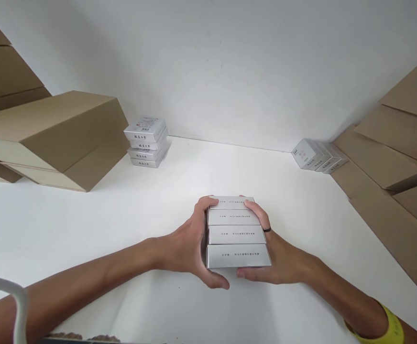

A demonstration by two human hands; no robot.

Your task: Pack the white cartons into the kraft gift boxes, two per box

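Note:
Several small white boxes (235, 234) with dark print stand pressed together in one row near the middle of the table. My left hand (196, 246) is closed around the row's left side, thumb at the near end and fingers over the far box. On the right side my right hand (271, 251) grips the same row, its thumb under the near edge. A dark ring is on one of its fingers, and a yellow band (382, 325) circles that arm. The palms and some fingers are hidden by the boxes.
A stack of several like boxes (147, 141) stands at the back left; more boxes (318, 155) lean in a row at the back right. Large brown cartons (68, 129) are on the left, others (398, 143) on the right. A grey curved tube (20, 306) is at the lower left.

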